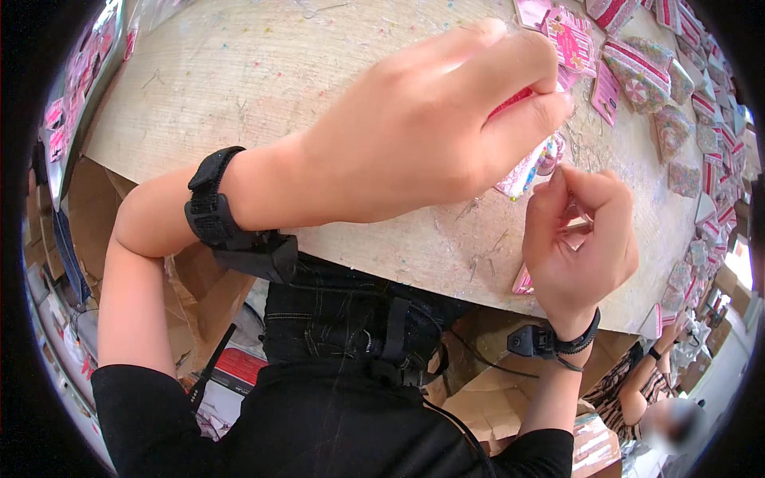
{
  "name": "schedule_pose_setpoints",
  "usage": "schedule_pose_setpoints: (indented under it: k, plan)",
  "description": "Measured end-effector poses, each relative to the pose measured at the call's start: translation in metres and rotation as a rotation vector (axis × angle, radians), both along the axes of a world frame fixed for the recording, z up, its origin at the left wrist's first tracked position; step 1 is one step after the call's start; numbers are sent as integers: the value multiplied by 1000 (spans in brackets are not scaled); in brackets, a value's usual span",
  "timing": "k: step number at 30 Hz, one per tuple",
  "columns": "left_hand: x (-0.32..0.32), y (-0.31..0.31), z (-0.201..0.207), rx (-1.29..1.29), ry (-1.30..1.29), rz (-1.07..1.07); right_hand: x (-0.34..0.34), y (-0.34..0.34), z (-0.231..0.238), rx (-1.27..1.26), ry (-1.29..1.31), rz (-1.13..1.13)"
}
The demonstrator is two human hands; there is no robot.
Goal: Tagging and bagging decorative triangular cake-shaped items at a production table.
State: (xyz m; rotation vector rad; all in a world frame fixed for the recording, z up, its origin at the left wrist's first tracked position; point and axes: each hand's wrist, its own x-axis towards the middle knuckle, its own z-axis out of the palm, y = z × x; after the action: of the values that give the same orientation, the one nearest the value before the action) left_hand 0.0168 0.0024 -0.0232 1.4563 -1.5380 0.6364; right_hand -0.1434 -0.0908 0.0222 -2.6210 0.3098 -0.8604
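My left hand (414, 127) reaches across the table with its fingers closed on a small decorated bow (526, 174). Red glitter shows between the fingers, and a white-and-pink part with coloured beads sticks out below them; the rest is hidden. Close by on the right, my right hand (586, 235) is curled, with thumb and forefinger pinched at the bow's lower right edge. Whatever lies in that pinch is too small to make out. A pink card (523, 280) peeks out beside the right hand at the table's near edge.
Finished-looking bows (637, 72) with red glitter bands crowd the table's right side. Pink printed cards (570, 40) lie beyond my left hand. A tray of pink pieces (60, 131) stands at far left. Cardboard (478, 398) is below the table (239, 88); another person (637, 390) sits at lower right.
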Motion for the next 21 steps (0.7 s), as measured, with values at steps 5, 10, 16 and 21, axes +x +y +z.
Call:
schedule_pose_setpoints:
  k: [5, 10, 16, 21]
  plan:
    - [16, -7, -2, -48, -267, -17, -4, -3, 6, 110, 172, -13]
    - [12, -6, 4, -60, -45, -214, -9, -12, 11, 612, 188, 55]
    - [20, -5, 10, -82, -119, -161, -7, -11, 20, 918, 212, 43]
    - [12, 3, 17, -4, 52, -209, -9, -14, 18, 688, 192, 69]
